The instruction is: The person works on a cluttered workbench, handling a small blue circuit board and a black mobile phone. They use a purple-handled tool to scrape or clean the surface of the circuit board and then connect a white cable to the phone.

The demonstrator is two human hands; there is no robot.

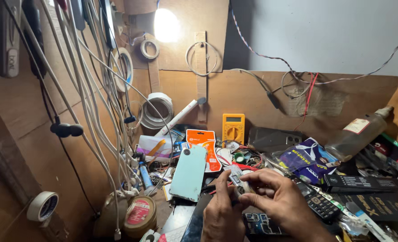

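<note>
Two hands, left hand (221,215), right hand (277,201), pinching small silver-grey part (240,188)

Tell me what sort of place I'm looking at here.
Most likely a small phone or electronics repair bench: a yellow multimeter stands against the back board, phones lie among loose parts, and cables hang along the wall.

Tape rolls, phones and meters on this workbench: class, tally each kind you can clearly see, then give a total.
Tape rolls: 3 (one at lower left, one wide roll on the back wall, one small roll high up)
Phones: 2 (mint smartphone, black keypad phone)
Yellow multimeter: 1
Total: 6
</note>
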